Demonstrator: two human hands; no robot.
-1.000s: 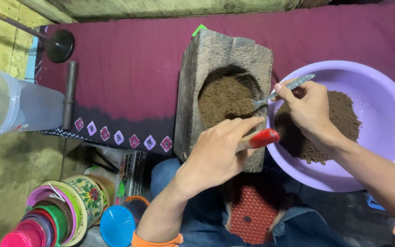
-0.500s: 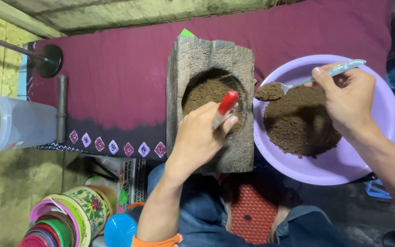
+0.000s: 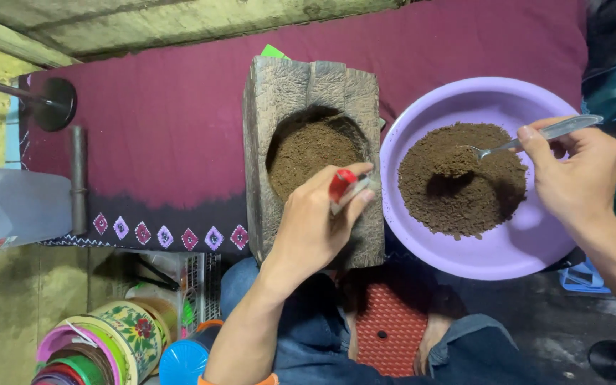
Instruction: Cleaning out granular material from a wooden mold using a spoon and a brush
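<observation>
A rough wooden block (image 3: 301,85) with a hollow full of brown powder (image 3: 311,146) lies on a maroon cloth (image 3: 158,107). My left hand (image 3: 315,221) rests on the block's near end, closed on a small red-handled tool (image 3: 342,184). To the right, a purple plastic basin (image 3: 479,246) holds a heap of the same brown powder (image 3: 458,182). My right hand (image 3: 572,175) holds a metal spoon (image 3: 529,139) whose bowl is dug into the top of the heap.
A clear plastic tub (image 3: 8,207) stands at the left edge, beside a dark metal rod (image 3: 78,178) and a round black disc (image 3: 55,103). Stacked colourful bowls (image 3: 101,346) and a blue lid (image 3: 183,360) sit at bottom left. A red mesh stool (image 3: 390,328) lies beneath my knees.
My right hand carried the spoon from the block's hollow over to the basin and into the heap. My left hand slid along the block's near end, holding the red-handled tool.
</observation>
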